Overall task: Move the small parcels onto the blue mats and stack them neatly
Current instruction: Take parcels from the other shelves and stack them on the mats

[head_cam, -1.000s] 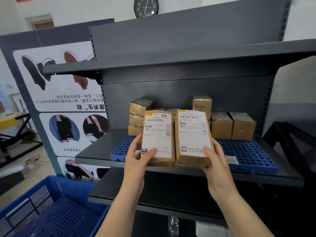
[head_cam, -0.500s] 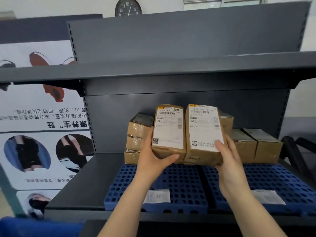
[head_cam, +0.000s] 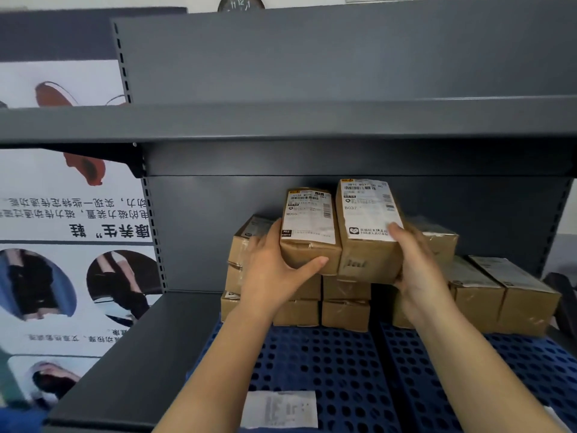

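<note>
The left hand (head_cam: 274,270) is gripping the left parcel (head_cam: 309,232), its thumb lying across the near end face and its fingers wrapping the far left side. The right hand (head_cam: 418,270) is clamping the right parcel (head_cam: 368,232), with fingers curling over the parcel's right edge near the label's corner and the palm underneath at the right. The two held parcels are sitting side by side, touching, white labels facing up, tilting slightly toward the camera, and hovering over the stacked parcels (head_cam: 345,304) at the back of the shelf (head_cam: 131,370). Whether their undersides are touching the stack, I cannot tell. Below and behind them, small brown boxes are piling against the shelf's back panel; at least four faces are showing in the lower centre rows, more are peeking out at the left behind the left hand, and two larger boxes (head_cam: 505,298) are standing at the right. Two blue mats (head_cam: 337,370) are lying next to each other under everything, with one paper slip (head_cam: 279,409) resting on the left mat near the front edge.
</note>
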Demonstrator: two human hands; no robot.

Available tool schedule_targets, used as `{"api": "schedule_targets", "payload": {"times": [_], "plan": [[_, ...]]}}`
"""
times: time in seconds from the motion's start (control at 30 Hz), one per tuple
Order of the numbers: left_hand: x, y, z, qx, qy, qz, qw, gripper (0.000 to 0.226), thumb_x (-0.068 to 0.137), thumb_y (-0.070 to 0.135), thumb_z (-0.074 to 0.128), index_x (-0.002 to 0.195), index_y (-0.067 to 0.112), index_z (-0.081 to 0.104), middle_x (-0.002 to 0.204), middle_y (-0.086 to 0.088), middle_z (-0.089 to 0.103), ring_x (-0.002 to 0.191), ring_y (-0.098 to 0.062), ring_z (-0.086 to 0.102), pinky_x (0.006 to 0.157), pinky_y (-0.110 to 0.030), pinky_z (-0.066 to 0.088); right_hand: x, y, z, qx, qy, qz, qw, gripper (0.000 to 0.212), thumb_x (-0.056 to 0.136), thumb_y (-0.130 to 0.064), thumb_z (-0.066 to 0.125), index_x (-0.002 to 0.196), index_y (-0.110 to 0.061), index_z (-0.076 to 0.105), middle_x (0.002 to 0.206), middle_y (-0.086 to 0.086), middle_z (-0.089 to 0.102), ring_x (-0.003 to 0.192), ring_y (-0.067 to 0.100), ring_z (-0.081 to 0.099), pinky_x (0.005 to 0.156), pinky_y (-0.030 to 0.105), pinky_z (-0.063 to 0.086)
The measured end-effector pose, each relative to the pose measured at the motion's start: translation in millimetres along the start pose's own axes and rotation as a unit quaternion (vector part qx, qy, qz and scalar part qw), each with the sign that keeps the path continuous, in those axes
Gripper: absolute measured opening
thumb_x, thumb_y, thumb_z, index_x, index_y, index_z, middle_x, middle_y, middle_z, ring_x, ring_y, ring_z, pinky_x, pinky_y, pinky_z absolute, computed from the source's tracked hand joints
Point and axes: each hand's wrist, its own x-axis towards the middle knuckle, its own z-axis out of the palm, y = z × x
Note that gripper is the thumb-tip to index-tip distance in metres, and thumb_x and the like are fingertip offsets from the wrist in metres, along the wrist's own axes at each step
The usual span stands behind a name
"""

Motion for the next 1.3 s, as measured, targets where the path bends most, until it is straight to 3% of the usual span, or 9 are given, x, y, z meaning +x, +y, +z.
{"api": "schedule_targets", "payload": {"times": [0.3,0.47,0.63,0.77,1.0,1.07,1.17,1.23,1.3], "plan": [[30,-1,7,0.128,-0.001,-0.006,0.992,0.088,0.067,0.07,0.061,0.135,0.019,0.042,0.13,-0.004,0.058,0.13,-0.029,0.037,0.107,-0.044,0.034,48,9,4,-0.023,0.01,0.051,0.998,0.025,0.082,-0.046,0.062,0.105,-0.038,0.058,0.113,-0.003,0.066,0.107,0.018,0.058,0.098,0.043,0.045],[36,-6,16,0.186,-0.023,-0.026,0.982,0.092,0.068,0.076,0.053,0.138,0.018,0.037,0.132,-0.006,0.056,0.131,-0.029,0.037,0.11,-0.041,0.028,68,17,4,-0.033,0.002,0.083,0.996,0.047,0.08,-0.051,0.062,0.122,-0.031,0.053,0.115,0.001,0.064,0.106,0.021,0.058,0.082,0.035,0.048],[38,-12,20,0.253,-0.025,-0.005,0.967,0.083,0.071,0.076,0.049,0.134,0.023,0.043,0.131,-0.002,0.056,0.129,-0.027,0.037,0.106,-0.037,0.025,78,26,3,-0.041,0.0,0.108,0.993,0.079,0.064,-0.06,0.068,0.134,-0.033,0.045,0.12,0.002,0.063,0.107,0.023,0.06,0.091,0.042,0.05],[37,-13,22,0.315,-0.029,0.017,0.949,0.075,0.075,0.075,0.046,0.133,0.027,0.046,0.136,0.003,0.052,0.129,-0.024,0.038,0.105,-0.038,0.025,78,25,6,-0.028,0.002,0.113,0.993,0.064,0.077,-0.054,0.064,0.134,-0.031,0.045,0.119,0.002,0.063,0.107,0.024,0.059,0.092,0.043,0.049],[34,-11,21,0.315,-0.02,0.04,0.948,0.068,0.08,0.067,0.047,0.135,0.027,0.045,0.14,0.003,0.046,0.13,-0.024,0.036,0.108,-0.04,0.024,61,12,6,0.011,0.004,0.082,0.997,0.049,0.081,-0.046,0.063,0.125,-0.028,0.052,0.114,0.002,0.065,0.106,0.021,0.06,0.095,0.044,0.048],[32,-8,21,0.273,-0.001,0.06,0.96,0.065,0.083,0.063,0.047,0.134,0.024,0.047,0.138,0.0,0.048,0.128,-0.025,0.038,0.109,-0.04,0.027,53,6,5,0.022,0.009,0.079,0.997,0.041,0.081,-0.044,0.064,0.119,-0.028,0.055,0.11,0.001,0.067,0.104,0.021,0.061,0.094,0.043,0.048],[25,3,21,0.054,-0.002,0.074,0.996,0.062,0.081,0.061,0.046,0.132,0.026,0.049,0.132,0.002,0.052,0.125,-0.018,0.042,0.104,-0.034,0.035,36,-2,1,0.041,0.006,0.065,0.997,0.035,0.084,-0.04,0.063,0.115,-0.027,0.056,0.108,0.001,0.068,0.1,0.018,0.063,0.077,0.035,0.052],[16,17,24,-0.108,-0.046,0.079,0.99,0.053,0.08,0.056,0.055,0.129,0.038,0.044,0.129,0.016,0.05,0.124,0.001,0.041,0.103,-0.019,0.035,24,-5,-3,0.053,-0.002,0.054,0.997,0.036,0.085,-0.038,0.06,0.119,-0.024,0.056,0.109,0.003,0.069,0.098,0.017,0.064,0.067,0.03,0.05],[8,32,30,-0.194,-0.082,0.095,0.973,0.056,0.075,0.057,0.058,0.127,0.045,0.039,0.127,0.025,0.045,0.119,0.013,0.039,0.093,-0.002,0.033,13,-6,-8,0.062,-0.01,0.043,0.997,0.038,0.087,-0.036,0.058,0.122,-0.022,0.056,0.11,0.004,0.069,0.096,0.016,0.065,0.063,0.026,0.051]]}}
